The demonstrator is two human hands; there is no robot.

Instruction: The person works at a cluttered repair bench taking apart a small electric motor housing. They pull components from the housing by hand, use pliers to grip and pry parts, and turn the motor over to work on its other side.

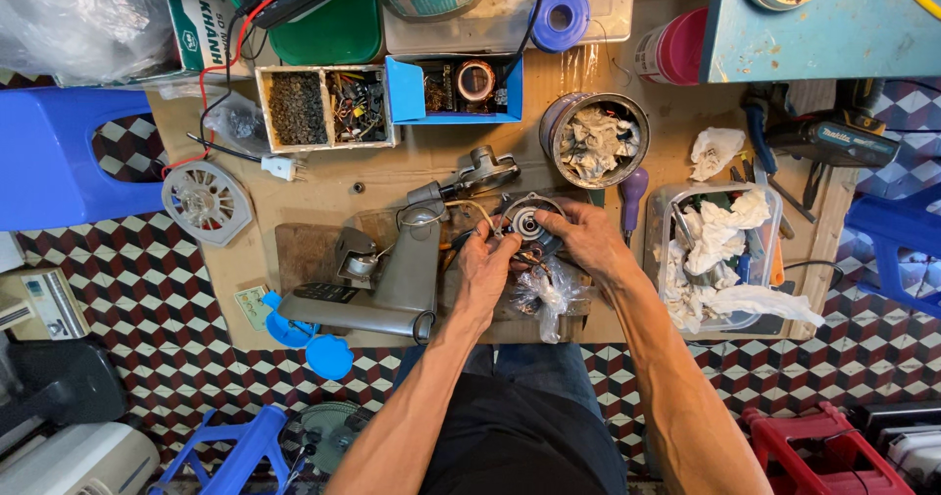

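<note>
A small round electric motor (526, 221) with a metal hub sits on a wooden board, and both hands hold it. My left hand (487, 265) grips its left side near the thin wires that run to a grey fan stand (407, 260) lying on the board. My right hand (586, 237) cups the motor's right edge. Crumpled clear plastic (549, 294) lies just below the motor, between my wrists.
A tin of rags (596, 140) and a purple-handled screwdriver (632, 193) lie behind the motor. A clear tub of rags and tools (725, 250) stands to the right. Boxes of small parts (323, 108), a white fan grille (207, 201) and a blue stool (69, 157) are to the left.
</note>
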